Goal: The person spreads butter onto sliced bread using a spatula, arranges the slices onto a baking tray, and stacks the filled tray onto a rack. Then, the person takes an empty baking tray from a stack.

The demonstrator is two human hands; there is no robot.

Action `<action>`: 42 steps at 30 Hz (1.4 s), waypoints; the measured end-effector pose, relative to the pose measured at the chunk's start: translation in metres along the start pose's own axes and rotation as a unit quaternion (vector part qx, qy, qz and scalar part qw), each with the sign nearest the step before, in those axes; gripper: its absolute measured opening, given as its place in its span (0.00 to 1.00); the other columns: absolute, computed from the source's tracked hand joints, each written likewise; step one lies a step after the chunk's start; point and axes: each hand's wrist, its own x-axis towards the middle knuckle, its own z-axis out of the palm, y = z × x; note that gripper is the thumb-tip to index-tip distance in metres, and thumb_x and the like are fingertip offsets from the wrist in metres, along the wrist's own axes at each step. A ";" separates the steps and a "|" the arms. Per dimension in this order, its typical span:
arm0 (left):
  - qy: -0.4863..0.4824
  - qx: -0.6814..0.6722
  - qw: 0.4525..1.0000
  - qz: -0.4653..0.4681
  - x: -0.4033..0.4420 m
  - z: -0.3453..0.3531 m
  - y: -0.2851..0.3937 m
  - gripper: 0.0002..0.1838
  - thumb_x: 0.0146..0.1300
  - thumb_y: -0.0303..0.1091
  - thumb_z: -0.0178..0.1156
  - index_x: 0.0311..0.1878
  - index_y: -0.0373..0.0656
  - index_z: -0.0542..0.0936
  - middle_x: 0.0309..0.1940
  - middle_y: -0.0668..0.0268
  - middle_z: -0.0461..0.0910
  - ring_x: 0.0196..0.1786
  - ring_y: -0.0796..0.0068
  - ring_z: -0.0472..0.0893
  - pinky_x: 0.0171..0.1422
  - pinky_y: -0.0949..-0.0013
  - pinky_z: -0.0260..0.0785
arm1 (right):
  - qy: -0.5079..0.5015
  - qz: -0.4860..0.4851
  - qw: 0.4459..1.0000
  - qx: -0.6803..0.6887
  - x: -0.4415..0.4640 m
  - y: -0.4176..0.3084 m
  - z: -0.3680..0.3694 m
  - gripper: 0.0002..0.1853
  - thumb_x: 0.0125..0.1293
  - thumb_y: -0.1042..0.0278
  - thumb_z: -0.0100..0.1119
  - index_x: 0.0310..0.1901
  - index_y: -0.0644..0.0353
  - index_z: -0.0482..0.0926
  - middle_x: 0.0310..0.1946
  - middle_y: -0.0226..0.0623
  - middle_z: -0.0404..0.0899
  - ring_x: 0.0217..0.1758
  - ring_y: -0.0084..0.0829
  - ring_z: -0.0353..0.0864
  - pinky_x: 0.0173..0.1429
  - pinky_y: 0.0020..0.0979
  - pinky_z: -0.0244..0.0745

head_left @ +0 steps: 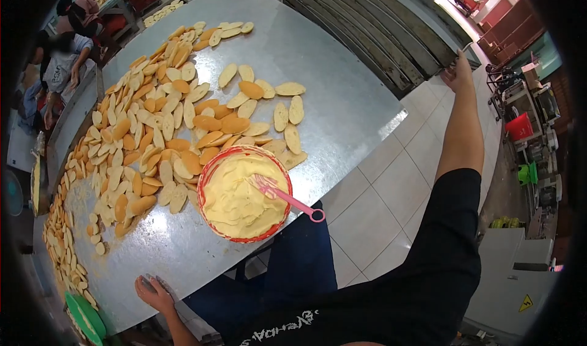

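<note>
My left hand (pixel 154 292) rests at the near edge of the metal table (pixel 202 254), thumb and fingers apart, with no object clear in it. Stretched far to the right, my right hand (pixel 455 74) has its fingers curled at the corner of a stack of metal trays (pixel 373 31). A thin light-coloured piece sticks up from it; what it grips is unclear. In front of me stands a red bowl (pixel 202 202) full of pale yellow cream (pixel 235 199). A pink spatula (pixel 293 202) leans in the cream, its ring handle over the rim.
Many halved oval bread pieces (pixel 168 126) cover the table's left and middle. A green basin (pixel 85 318) sits at the lower left. Other people (pixel 67 58) work at the upper left. Tiled floor (pixel 373 205), a grey cabinet (pixel 513 279) and a cluttered rack (pixel 529 120) lie to the right.
</note>
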 end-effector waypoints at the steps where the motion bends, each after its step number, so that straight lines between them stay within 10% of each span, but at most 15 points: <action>1: -0.001 0.001 1.000 -0.003 -0.001 0.000 0.000 0.22 0.66 0.38 0.54 0.58 0.32 0.70 0.58 0.47 0.68 0.62 0.49 0.66 0.66 0.52 0.56 | 0.008 0.016 1.000 0.000 -0.006 -0.002 0.002 0.27 0.60 0.40 0.54 0.50 0.54 0.71 0.41 0.39 0.70 0.44 0.35 0.70 0.53 0.43 0.68; 14: -0.001 0.044 0.999 -0.016 -0.001 0.001 0.007 0.22 0.67 0.40 0.53 0.57 0.33 0.70 0.62 0.46 0.61 0.66 0.48 0.59 0.69 0.50 0.51 | -0.047 0.086 0.994 -0.045 0.036 -0.021 -0.009 0.26 0.57 0.45 0.59 0.49 0.56 0.68 0.40 0.42 0.70 0.37 0.30 0.72 0.34 0.30 0.71; 20: -0.006 0.058 0.998 -0.016 0.001 0.001 0.009 0.22 0.67 0.39 0.53 0.57 0.33 0.70 0.63 0.46 0.61 0.66 0.48 0.59 0.69 0.50 0.52 | 0.048 0.106 0.993 0.028 0.019 -0.024 0.003 0.18 0.55 0.47 0.64 0.34 0.52 0.72 0.23 0.28 0.68 0.25 0.26 0.67 0.26 0.28 0.64; 32: -0.022 0.065 0.997 -0.022 0.001 0.000 0.007 0.20 0.67 0.39 0.53 0.56 0.35 0.72 0.62 0.46 0.62 0.66 0.48 0.60 0.69 0.50 0.53 | 0.006 -0.025 0.964 -0.264 0.032 -0.064 -0.008 0.22 0.60 0.44 0.55 0.48 0.50 0.72 0.37 0.35 0.78 0.34 0.28 0.77 0.34 0.26 0.70; 36: -0.017 0.060 0.998 -0.018 0.000 0.004 0.001 0.20 0.66 0.38 0.54 0.56 0.35 0.72 0.62 0.46 0.62 0.66 0.48 0.60 0.69 0.51 0.53 | 0.039 0.031 0.996 0.069 -0.016 -0.071 0.010 0.24 0.55 0.51 0.62 0.50 0.54 0.71 0.44 0.40 0.72 0.46 0.35 0.74 0.47 0.42 0.77; 42: -0.015 0.022 0.999 -0.028 0.000 0.000 0.005 0.21 0.64 0.37 0.55 0.56 0.33 0.71 0.62 0.45 0.62 0.66 0.48 0.60 0.69 0.52 0.53 | -0.102 0.054 0.970 0.214 0.001 -0.061 0.009 0.19 0.55 0.61 0.57 0.47 0.58 0.70 0.44 0.41 0.71 0.50 0.42 0.72 0.56 0.53 0.74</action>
